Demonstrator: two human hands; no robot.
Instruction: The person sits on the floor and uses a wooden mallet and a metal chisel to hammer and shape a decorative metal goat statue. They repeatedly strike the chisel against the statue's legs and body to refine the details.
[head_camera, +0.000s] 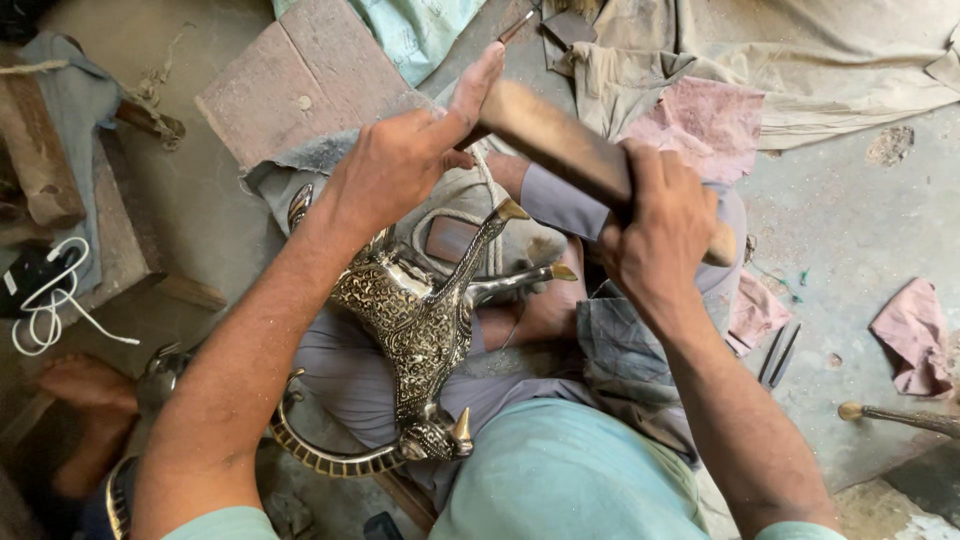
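The wooden mallet (590, 160), gripped in the right hand (665, 235), is best brought squarely onto the punch (505, 40) pinched by the left hand (400, 165) at twelve o'clock of the brass animal figure (415, 320)

An ornate engraved metal animal figure (415, 320) lies upturned across the lap, brass-tipped legs raised.

Floor workshop — rags (706, 122), chisels (779, 352), dust.

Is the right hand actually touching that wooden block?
Touching. The head view shows the right hand wrapped around the wooden block, fingers closed over its lower end with no gap.
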